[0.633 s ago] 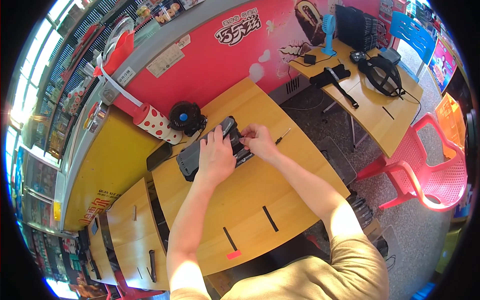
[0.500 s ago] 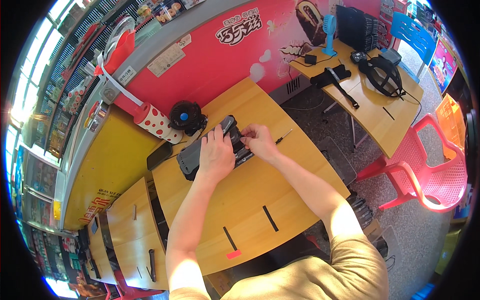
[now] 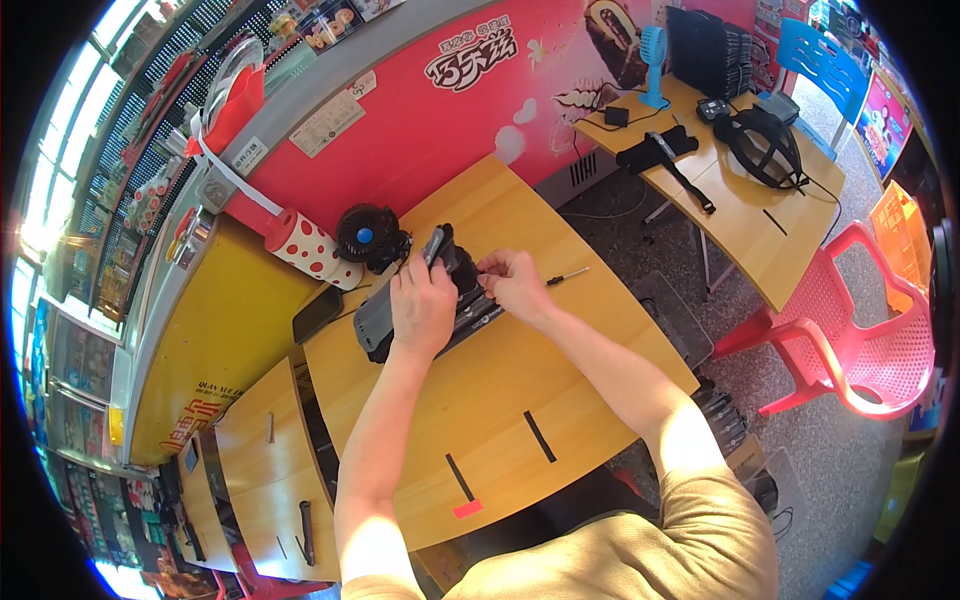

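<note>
A long dark grey casing lies slantwise on the wooden table, with a black inner part showing along its right side. My left hand is over the grey shell, fingers curled round its raised far end. At the casing's right edge my right hand is closed in a pinch; what is between the fingertips is too small to make out. A small screwdriver with a dark handle lies just right of that hand.
A black fan, a red-dotted white cylinder and a dark phone-like slab stand or lie left of the casing. Another table holds a blue fan and black straps. A pink chair stands at the right.
The grey shell has tilted and shifted slightly left with my left hand, showing more of the black inside. My right hand has barely moved.
</note>
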`<action>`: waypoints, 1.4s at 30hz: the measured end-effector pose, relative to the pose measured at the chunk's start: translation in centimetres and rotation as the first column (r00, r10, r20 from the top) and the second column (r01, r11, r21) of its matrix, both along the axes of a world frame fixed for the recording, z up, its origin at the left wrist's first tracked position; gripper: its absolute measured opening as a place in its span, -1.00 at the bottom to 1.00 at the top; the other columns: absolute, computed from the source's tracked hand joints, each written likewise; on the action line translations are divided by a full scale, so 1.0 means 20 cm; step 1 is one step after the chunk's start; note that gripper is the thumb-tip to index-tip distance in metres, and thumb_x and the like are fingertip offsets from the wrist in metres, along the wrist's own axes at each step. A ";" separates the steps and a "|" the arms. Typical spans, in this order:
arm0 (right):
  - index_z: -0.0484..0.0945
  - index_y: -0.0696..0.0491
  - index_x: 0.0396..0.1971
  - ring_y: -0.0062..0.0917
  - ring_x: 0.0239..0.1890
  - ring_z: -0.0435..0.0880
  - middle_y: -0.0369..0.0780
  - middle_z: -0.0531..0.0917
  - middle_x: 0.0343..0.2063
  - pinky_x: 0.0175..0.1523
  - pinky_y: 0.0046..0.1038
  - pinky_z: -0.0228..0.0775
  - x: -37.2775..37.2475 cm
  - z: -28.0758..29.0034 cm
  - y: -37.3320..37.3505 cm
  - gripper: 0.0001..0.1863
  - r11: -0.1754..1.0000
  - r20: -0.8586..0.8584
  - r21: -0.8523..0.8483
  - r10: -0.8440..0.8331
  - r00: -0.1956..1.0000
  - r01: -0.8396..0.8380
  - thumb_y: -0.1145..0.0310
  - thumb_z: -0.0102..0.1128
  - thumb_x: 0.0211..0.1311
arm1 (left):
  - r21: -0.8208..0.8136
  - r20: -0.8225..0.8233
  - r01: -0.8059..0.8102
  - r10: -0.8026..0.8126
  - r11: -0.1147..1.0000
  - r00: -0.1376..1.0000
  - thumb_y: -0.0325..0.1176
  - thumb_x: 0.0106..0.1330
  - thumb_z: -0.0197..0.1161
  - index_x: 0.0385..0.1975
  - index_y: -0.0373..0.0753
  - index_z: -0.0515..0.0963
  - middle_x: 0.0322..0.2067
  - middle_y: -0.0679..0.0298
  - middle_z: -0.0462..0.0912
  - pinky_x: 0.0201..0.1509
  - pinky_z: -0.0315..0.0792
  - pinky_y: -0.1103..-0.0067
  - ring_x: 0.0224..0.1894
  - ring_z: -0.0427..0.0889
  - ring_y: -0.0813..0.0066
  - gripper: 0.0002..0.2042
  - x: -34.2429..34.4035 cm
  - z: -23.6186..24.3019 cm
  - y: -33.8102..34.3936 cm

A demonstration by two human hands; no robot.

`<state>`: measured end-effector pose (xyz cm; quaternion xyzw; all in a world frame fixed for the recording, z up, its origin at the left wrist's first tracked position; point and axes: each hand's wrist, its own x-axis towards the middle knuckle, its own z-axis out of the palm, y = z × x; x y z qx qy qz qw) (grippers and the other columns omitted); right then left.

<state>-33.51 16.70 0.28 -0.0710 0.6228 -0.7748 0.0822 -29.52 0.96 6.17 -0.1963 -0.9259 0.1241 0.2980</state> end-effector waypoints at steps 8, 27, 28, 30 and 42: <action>0.55 0.20 -0.18 -0.69 -0.53 0.53 -0.32 0.59 -0.52 -0.48 -0.60 0.33 0.00 0.00 0.00 -0.82 0.998 0.027 -0.048 0.030 0.999 -0.029 0.63 0.19 0.20 | 0.005 -0.134 -0.025 0.025 1.000 0.991 -0.37 0.20 0.27 -0.27 -0.35 0.57 -0.03 -0.06 0.54 -0.22 0.36 0.33 -0.15 0.56 0.09 -0.80 0.00 -0.10 0.01; 0.52 0.34 -0.14 -0.66 -0.55 0.54 -0.29 0.55 -0.56 -0.46 -0.59 0.36 -0.01 -0.06 -0.04 -0.72 0.990 -0.083 0.133 -0.027 0.996 0.038 0.68 0.24 0.10 | 0.266 -0.229 -0.027 0.090 0.964 0.969 -0.38 0.25 0.25 -0.04 -0.35 0.51 0.01 -0.05 0.53 -0.09 0.43 0.24 -0.01 0.56 0.00 -0.69 0.02 -0.03 -0.04; 0.52 0.34 -0.15 -0.66 -0.55 0.54 -0.29 0.55 -0.56 -0.47 -0.58 0.36 -0.01 -0.07 -0.04 -0.72 0.988 -0.085 0.148 -0.034 0.996 0.046 0.66 0.26 0.10 | 0.319 -0.267 -0.019 0.109 0.948 0.958 -0.39 0.27 0.23 -0.05 -0.35 0.51 0.01 -0.07 0.53 -0.07 0.44 0.21 -0.02 0.57 -0.04 -0.71 0.02 -0.02 -0.05; 0.52 0.34 -0.15 -0.66 -0.54 0.54 -0.30 0.55 -0.56 -0.48 -0.58 0.36 -0.01 -0.07 -0.03 -0.72 0.985 -0.086 0.162 -0.040 0.996 0.053 0.65 0.28 0.10 | 0.425 -0.270 -0.017 0.145 0.905 0.952 -0.40 0.30 0.21 -0.06 -0.35 0.52 0.00 -0.12 0.53 -0.06 0.46 0.18 -0.06 0.58 -0.11 -0.74 0.01 0.01 -0.09; 0.56 0.31 -0.15 -0.65 -0.53 0.54 -0.27 0.61 -0.53 -0.48 -0.56 0.38 -0.02 -0.01 0.03 -0.77 0.999 0.145 -0.038 0.043 0.988 -0.038 0.58 0.16 0.19 | -0.074 0.041 0.003 0.000 0.997 0.999 -0.46 0.21 0.18 0.29 0.33 0.40 0.22 -0.12 0.39 -0.02 0.35 0.23 0.09 0.48 -0.12 -0.37 0.13 -0.05 0.04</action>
